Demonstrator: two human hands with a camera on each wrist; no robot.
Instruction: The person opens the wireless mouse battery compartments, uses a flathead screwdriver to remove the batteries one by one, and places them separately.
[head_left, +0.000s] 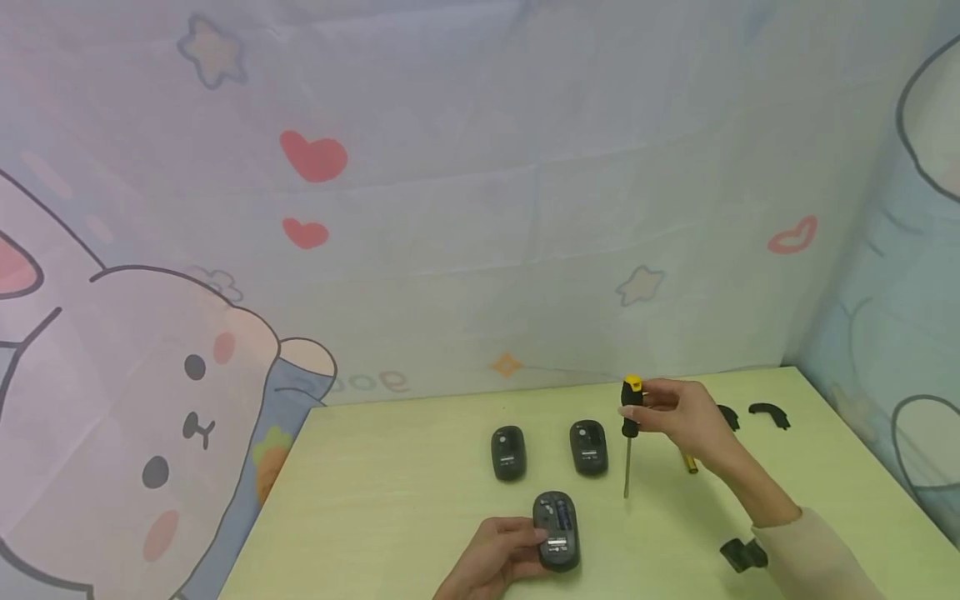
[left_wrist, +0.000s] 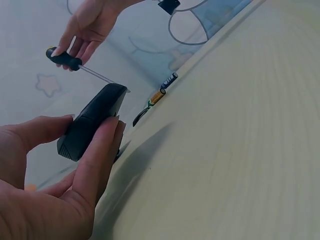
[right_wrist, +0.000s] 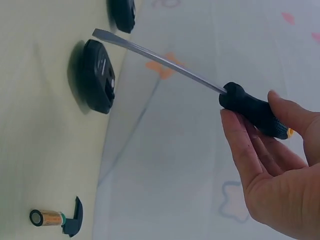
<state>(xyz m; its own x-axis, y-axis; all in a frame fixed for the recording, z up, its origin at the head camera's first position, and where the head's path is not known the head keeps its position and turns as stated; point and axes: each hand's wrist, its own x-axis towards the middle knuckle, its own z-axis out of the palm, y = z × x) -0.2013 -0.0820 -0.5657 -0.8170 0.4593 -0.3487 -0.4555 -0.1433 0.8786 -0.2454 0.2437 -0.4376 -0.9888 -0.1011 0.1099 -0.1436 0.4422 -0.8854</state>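
My left hand grips a dark computer mouse by its sides, underside up. Its battery compartment is uncovered, with a dark battery inside and a white label below. In the left wrist view this mouse is tilted, lifted off the table. My right hand pinches the black and yellow handle of a flathead screwdriver between thumb and fingers. The shaft points down, its flat tip beyond the held mouse in the head view.
Two more dark mice, a left one and a right one, lie underside up farther back. Right of them are a yellowish battery and a curved black cover, with another cover partly behind my right hand. A printed cloth hangs behind the table.
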